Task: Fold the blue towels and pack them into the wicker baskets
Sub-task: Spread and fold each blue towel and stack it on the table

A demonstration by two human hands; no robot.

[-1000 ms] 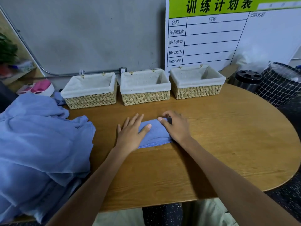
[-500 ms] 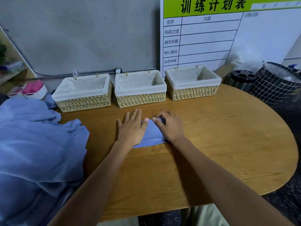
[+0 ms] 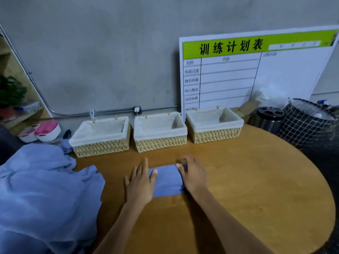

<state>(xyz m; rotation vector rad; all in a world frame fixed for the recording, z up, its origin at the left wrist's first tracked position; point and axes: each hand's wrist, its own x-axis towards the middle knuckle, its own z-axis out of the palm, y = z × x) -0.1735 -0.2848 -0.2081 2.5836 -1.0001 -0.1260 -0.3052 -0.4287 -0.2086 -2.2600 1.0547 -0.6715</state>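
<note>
A small folded blue towel [image 3: 167, 181] lies flat on the wooden table [image 3: 247, 189], in front of the middle basket. My left hand [image 3: 141, 182] lies flat at its left edge, fingers straight, with the thumb on the cloth. My right hand [image 3: 193, 175] covers the right end, the thumb on top and the fingers curled over the far right corner. Three wicker baskets with white liners stand in a row at the back: left [image 3: 102, 148], middle [image 3: 161, 143], right [image 3: 214, 136]. All three are empty. A heap of unfolded blue towels [image 3: 42, 189] fills the table's left side.
A planning board [image 3: 256, 76] leans on the wall behind the right basket. A metal canister [image 3: 268, 119] and a black grid-patterned bin [image 3: 306, 125] stand beyond the table's rounded right edge. A pink and white object [image 3: 41, 132] sits at the back left.
The view has tilted upward, so more wall shows. My left hand has slid a little leftward to the towel's edge. My right hand stays on the right end.
</note>
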